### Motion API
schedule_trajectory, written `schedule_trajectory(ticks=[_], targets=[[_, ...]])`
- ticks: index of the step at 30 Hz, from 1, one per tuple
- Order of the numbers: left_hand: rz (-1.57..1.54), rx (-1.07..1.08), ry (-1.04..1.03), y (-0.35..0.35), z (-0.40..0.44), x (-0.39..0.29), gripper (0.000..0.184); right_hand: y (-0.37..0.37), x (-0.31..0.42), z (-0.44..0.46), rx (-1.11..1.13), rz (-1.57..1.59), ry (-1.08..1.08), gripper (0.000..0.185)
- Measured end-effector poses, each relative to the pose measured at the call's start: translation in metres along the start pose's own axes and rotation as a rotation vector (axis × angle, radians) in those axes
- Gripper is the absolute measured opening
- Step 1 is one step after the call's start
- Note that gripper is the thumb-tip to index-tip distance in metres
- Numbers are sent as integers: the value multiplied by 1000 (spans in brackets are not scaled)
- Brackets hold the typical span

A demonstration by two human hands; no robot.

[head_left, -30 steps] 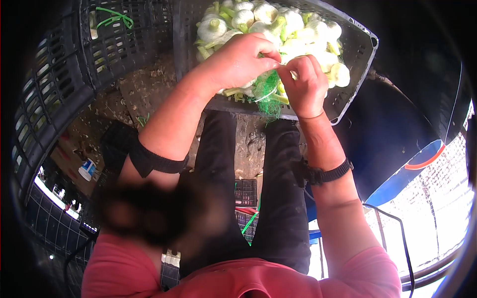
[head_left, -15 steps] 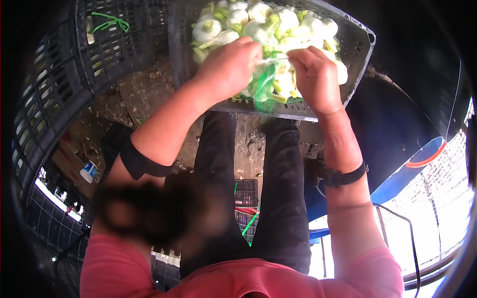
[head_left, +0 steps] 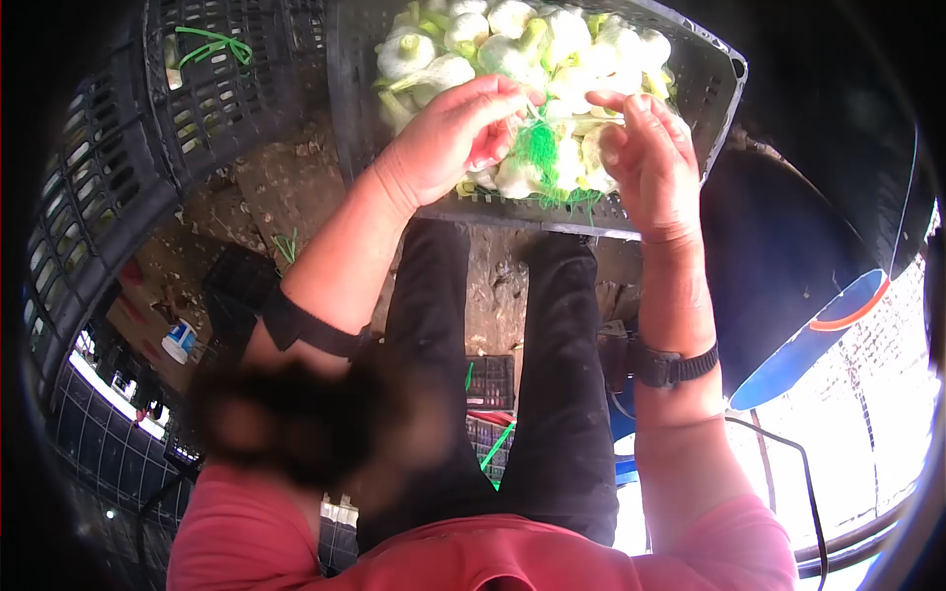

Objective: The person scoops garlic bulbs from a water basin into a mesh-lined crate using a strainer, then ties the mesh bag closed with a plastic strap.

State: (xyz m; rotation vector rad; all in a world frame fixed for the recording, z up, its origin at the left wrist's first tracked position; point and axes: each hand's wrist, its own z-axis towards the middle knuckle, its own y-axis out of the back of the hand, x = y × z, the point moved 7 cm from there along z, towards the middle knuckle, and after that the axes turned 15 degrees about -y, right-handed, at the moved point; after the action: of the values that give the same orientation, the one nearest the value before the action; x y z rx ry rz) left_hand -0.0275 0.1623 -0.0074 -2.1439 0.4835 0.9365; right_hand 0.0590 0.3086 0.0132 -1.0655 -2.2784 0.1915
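Note:
A green mesh bag (head_left: 541, 148) full of white garlic bulbs (head_left: 407, 57) lies in a black plastic crate (head_left: 711, 106), its gathered neck facing me. My left hand (head_left: 455, 136) is at the left of that neck, thumb and forefinger pinched on a thin pale string (head_left: 581, 120). From there the string runs taut to the right, where the fingertips of my right hand (head_left: 652, 163) close on its other part. Loose green mesh hangs below the string. Whether the string is knotted cannot be made out.
Black slatted crates (head_left: 99, 128) stand at the left, one with a green strip (head_left: 219, 45) tied on it. A dark blue drum (head_left: 778, 266) and a blue container with an orange rim (head_left: 855, 307) are at the right. A small white-and-blue tub (head_left: 178, 341) lies at lower left.
My hands have moved apart, the right one outward, drawing the string longer between them. The fingers of both hands have uncurled somewhat, and the bag's neck shows more bunched.

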Motion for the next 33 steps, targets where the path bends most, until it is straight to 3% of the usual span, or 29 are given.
schedule_trajectory(ticks=[3, 5, 7, 9, 11, 13, 14, 16, 20, 22, 26, 27, 29, 33], targets=[[-164, -72, -45, 6, 1, 5, 19, -14, -27, 6, 32, 200, -145, 25], [19, -120, -98, 7, -3, 7, 18, -6, -35, 10, -57, 122, -185, 27], [125, -163, -137, 2, -8, 5, 19, 2, -25, 15, -129, -315, 43, 28], [477, -166, -431, 2, -12, -13, 18, 9, -33, 18, -150, -346, 47, 29], [782, -65, -698, -7, -13, -27, 21, 9, -31, 19, -230, -594, 202, 29], [219, -99, -123, -13, -10, -6, 23, 10, -32, 18, -250, -598, 195, 29], [219, -99, -122, -9, -7, -4, 23, 11, -35, 19, -247, -560, 207, 29], [-179, 33, 17, -3, 5, 11, 26, 11, -37, 19, -243, -522, 216, 28], [-180, 52, -74, -5, 6, 12, 26, 14, -40, 20, -189, -436, 215, 27], [132, -205, -125, 3, -7, 9, 26, 16, -42, 22, -183, -465, 255, 27], [251, -139, -254, -12, -20, 2, 26, 16, -44, 23, -197, -639, 281, 25], [251, -138, -253, -12, -18, -2, 26, 14, -44, 21, -181, -650, 277, 24], [212, 108, -61, -27, -10, 4, 25, 13, -46, 17, -203, -659, 293, 24], [150, -53, -60, -13, 17, 10, 18, 14, -40, 14, -240, -702, 351, 25]])
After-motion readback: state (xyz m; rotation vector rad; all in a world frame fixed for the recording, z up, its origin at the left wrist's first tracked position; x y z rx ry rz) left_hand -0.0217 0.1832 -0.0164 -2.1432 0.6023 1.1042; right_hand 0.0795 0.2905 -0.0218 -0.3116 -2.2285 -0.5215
